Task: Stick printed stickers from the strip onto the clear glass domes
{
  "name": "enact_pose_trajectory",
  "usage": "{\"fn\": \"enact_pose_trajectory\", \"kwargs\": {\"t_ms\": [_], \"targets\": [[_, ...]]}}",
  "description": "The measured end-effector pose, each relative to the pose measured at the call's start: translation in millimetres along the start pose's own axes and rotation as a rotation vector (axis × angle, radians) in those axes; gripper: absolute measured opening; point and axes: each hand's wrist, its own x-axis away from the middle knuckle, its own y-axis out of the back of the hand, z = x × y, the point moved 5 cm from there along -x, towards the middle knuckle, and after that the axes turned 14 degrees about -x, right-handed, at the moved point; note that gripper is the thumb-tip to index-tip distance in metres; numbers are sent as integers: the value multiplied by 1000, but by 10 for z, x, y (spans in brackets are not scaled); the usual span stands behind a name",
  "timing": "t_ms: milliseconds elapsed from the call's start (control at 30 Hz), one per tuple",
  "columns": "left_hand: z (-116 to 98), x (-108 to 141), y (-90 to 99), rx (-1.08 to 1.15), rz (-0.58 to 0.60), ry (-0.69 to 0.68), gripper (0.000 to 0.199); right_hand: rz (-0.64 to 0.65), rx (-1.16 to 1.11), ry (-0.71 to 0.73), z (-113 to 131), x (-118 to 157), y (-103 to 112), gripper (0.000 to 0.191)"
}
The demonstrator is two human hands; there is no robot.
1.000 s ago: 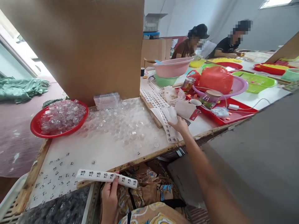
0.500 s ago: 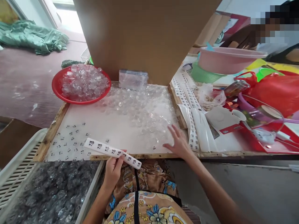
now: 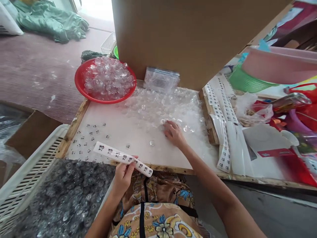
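My left hand (image 3: pixel 124 172) pinches a white strip of panda stickers (image 3: pixel 111 151) between thumb and fingers, above the front edge of the work board (image 3: pixel 138 153). Farther in, my right hand (image 3: pixel 175 135) reaches down with bent fingers close together among loose clear round pieces (image 3: pixel 146 114). Its fingertips touch that layer, and whatever may be in them is hidden. A single clear piece (image 3: pixel 152 143) lies apart between the two hands. At the board's left, several pieces with panda pictures (image 3: pixel 90 133) are spread out, and another panda piece (image 3: pixel 127 146) lies just beyond the strip.
A red bowl (image 3: pixel 80 86) heaped with clear pieces sits at the back left, near a clear plastic box (image 3: pixel 161 81). Behind stands a large cardboard panel (image 3: pixel 188 39). More sticker strips (image 3: pixel 224 132) lie right of the wooden rim. A white crate (image 3: pixel 53 145) of pieces is below left.
My right hand has moved left and farther in, its spread fingers now bent and together. A lone clear piece now lies on the board's bare part. My left hand still holds the strip. The view has shifted.
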Motion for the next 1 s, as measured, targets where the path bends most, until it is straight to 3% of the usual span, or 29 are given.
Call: {"fn": "enact_pose_trajectory", "kwargs": {"t_ms": [100,233,433,700,867,1000], "targets": [[9,24,145,-46,-41,18,32,-102,-52,19,-5,-22,83,33],[58,70,244,-60,-95,90,33,-215,-24,46,91,144,201,25],[-4,64,113,-42,-158,137,32,-48,110,78,243,320,142,22],[-85,92,-39,26,-244,261,36,30,56,99,339,392,122,21],[-108,85,-68,37,-217,294,36,180,108,55,372,363,94,19],[-67,64,-62,63,-210,305,37,199,75,40,374,339,61,16]]}}
